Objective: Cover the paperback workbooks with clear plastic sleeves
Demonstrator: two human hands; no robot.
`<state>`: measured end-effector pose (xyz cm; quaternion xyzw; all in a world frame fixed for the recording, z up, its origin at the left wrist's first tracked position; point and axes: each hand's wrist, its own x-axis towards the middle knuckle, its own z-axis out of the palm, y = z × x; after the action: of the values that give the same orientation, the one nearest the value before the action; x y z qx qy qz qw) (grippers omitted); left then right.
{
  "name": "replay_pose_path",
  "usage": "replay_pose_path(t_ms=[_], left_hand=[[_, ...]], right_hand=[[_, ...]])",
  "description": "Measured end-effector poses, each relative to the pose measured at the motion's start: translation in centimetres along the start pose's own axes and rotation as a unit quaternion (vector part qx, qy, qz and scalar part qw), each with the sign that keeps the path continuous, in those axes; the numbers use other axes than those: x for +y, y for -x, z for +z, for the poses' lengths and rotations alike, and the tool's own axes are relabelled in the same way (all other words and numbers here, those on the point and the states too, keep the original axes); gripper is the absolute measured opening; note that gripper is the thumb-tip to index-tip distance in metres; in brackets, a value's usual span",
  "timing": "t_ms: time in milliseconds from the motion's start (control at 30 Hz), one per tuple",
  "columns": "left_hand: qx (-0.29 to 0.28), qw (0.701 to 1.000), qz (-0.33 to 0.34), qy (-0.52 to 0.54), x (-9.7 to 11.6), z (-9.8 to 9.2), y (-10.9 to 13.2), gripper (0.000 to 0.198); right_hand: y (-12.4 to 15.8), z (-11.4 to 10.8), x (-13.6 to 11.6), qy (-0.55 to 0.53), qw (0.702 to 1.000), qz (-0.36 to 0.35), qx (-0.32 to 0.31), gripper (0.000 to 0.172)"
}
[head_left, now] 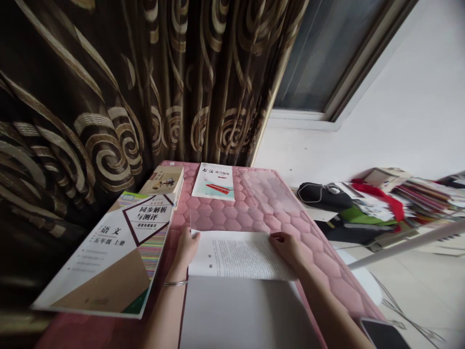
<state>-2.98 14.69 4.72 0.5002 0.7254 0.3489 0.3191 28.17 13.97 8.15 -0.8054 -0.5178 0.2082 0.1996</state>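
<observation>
Presently, the left hand (pixel 188 246), with 1 bracelet (pixel 175 283) at its wrist, grips the far left corner of 1 open book (pixel 240 254); the right hand (pixel 288 248) is closed on its far right corner; the book lies on 1 pink tablecloth (pixel 337 286); to its left are 1 large workbook (pixel 105 261) and, farther off, 1 tan book (pixel 163 179); 1 thin booklet (pixel 213 182) and 1 clear sheet (pixel 263 189) lie at the far end.

Lower left, a workbook (pixel 109 261) reads 同步解析与测评 — 语文, 五年级 上册; near centre, a booklet (pixel 213 182) reads 书法练习指导 — the open book (pixel 241 257) is illegible.
</observation>
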Motion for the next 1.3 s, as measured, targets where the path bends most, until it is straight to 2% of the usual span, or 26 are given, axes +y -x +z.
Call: replay_pose_path(t_ms=[233,333,400,533,667,733,867,967,1100,1200,1300], left_hand=[[0.015,0.999,0.003,-0.03,-0.3,0.1,-0.3,0.031],[0.039,0.997,0.037,-0.054,-0.7,0.5,-0.4,0.031],[0.069,0.989,0.083,-0.098,-0.8,0.6,-0.2,0.03],[0.092,0.94,0.195,-0.267,-0.5,0.6,0.7,0.034],[0.104,0.888,0.212,-0.396,0.0,0.5,1.4,0.034],[0.091,0.875,0.228,-0.418,0.2,0.6,1.3,0.033],[0.012,0.86,0.269,-0.433,1.1,0.4,0.8,0.035],[-0.032,0.849,0.265,-0.456,2.2,-0.1,0.5,0.039],[-0.046,0.848,0.246,-0.468,3.9,-0.3,0.5,0.036],[-0.042,0.846,0.253,-0.468,5.0,0.7,0.4,0.033],[-0.052,0.839,0.281,-0.463,5.8,2.7,0.1,0.032]], right_hand=[[0.1,0.0,0.1,-0.004,1.0,-0.004,-0.006,0.028],[0.1,-0.1,0.0,-0.011,1.0,-0.011,-0.016,0.03],[0.2,-0.2,-0.1,-0.005,0.999,-0.025,-0.027,0.03],[0.4,-0.2,-0.2,0.032,0.997,-0.054,-0.04,0.028],[0.1,0.2,0.4,0.017,0.996,-0.075,-0.038,0.027],[-0.1,0.4,0.7,0.009,0.996,-0.085,-0.029,0.027],[-0.1,0.3,1.1,-0.007,0.995,-0.09,-0.039,0.029],[-0.1,0.1,1.1,-0.038,0.994,-0.094,-0.045,0.028],[-0.1,-0.1,1.1,-0.059,0.992,-0.097,-0.05,0.026],[0.0,-0.2,1.0,-0.045,0.993,-0.093,-0.055,0.027],[0.0,-0.1,1.0,-0.038,0.995,-0.086,-0.043,0.028]])
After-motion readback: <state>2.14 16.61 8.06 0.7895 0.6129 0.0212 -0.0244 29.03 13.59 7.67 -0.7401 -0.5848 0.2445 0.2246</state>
